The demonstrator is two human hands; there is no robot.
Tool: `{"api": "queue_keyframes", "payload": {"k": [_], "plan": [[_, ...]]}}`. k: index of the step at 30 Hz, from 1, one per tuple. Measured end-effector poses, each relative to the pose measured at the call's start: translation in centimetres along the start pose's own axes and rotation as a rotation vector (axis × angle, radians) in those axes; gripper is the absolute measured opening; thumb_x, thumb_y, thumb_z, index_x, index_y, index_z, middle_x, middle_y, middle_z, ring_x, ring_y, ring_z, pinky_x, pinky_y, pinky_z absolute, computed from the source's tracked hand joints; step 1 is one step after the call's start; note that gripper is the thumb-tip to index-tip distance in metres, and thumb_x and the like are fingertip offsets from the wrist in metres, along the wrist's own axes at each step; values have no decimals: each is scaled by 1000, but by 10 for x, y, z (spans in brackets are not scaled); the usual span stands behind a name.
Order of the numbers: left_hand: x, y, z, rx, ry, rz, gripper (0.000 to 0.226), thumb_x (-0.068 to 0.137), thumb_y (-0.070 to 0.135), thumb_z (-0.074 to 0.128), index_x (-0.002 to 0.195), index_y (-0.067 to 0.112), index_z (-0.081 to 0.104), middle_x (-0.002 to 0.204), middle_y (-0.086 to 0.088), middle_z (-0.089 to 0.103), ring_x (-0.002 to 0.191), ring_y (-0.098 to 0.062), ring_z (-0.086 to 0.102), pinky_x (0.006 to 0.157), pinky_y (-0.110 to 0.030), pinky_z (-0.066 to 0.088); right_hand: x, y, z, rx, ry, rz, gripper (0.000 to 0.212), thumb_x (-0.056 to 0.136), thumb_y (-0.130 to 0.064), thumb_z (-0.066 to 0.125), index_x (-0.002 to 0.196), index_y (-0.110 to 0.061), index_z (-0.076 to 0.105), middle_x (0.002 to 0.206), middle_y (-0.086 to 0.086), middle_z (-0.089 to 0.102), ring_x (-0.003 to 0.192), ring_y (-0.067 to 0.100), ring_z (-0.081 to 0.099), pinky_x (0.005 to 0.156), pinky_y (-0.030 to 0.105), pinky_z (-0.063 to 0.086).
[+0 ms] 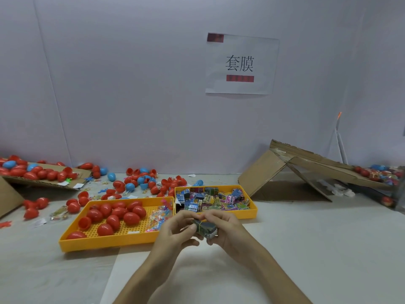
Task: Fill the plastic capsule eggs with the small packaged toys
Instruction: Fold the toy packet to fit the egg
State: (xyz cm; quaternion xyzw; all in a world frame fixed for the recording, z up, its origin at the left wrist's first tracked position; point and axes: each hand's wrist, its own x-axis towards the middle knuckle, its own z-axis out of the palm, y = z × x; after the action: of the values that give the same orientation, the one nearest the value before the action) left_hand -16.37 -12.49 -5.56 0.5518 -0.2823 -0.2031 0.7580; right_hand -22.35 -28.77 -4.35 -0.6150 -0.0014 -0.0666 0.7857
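The left hand [175, 231] and right hand [228, 229] meet above the middle of the desk [306, 238], forearms reaching in from its near edge. Each grips one end of a bundle of packaged toys [206, 228], the left thumb pressed on its side and the right fingers curled over its top. The dark, banded bundle has its long axis running far-left to near-right. Fingers hide much of it, and its print is unreadable.

At the far-left corner a cardboard sheet [43, 183] carries capsule eggs [32, 172], cut off by the frame. The left yellow tray [72, 240] holds red eggs [114, 216]. The right yellow tray [252, 210], touching it, holds loose packets [210, 200]. A tipped cardboard box [274, 172] lies towards the far-right corner.
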Motion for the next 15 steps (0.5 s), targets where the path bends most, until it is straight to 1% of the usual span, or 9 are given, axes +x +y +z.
{"api": "queue_keyframes", "payload": {"k": [2,5,8,10,13,15], "plan": [[0,-1,0,21,14,12,13,97,-2,58,106,2,66,96,-19,71,83,-27,67,70,-32,56,0,2,0,-10,-9,-8,14,84,-22,73,92,-12,76,89,11,68,71,19,63,53,27,47],[1,-2,1,32,45,26,13,97,-2,58,103,5,68,100,-21,72,91,-31,71,73,-33,58,0,3,-1,-41,-2,-36,11,82,-20,74,90,-13,77,88,10,68,73,18,63,55,27,48],[1,-3,3,33,61,25,14,98,-2,58,101,7,69,100,-19,73,95,-33,72,74,-31,59,0,3,-3,-62,6,-62,11,82,-19,79,91,-12,78,91,11,71,82,21,67,65,29,53],[1,-3,3,21,79,25,14,98,-2,58,103,6,68,99,-18,73,94,-32,73,74,-31,59,-1,1,-4,-55,-1,-78,11,81,-19,78,89,-12,79,92,13,72,88,23,69,73,30,56],[2,-1,0,-6,128,15,15,98,-2,58,106,6,68,97,-17,73,93,-32,73,73,-31,60,-3,0,-4,-92,-13,-92,21,73,-30,83,89,-16,81,94,10,74,88,21,70,75,29,56],[3,0,-1,-24,111,-9,16,98,0,58,108,6,69,99,-18,74,94,-33,73,74,-33,60,-2,2,-3,-78,-26,-91,28,70,-33,84,94,-17,81,96,10,75,89,22,71,74,30,57]]}}
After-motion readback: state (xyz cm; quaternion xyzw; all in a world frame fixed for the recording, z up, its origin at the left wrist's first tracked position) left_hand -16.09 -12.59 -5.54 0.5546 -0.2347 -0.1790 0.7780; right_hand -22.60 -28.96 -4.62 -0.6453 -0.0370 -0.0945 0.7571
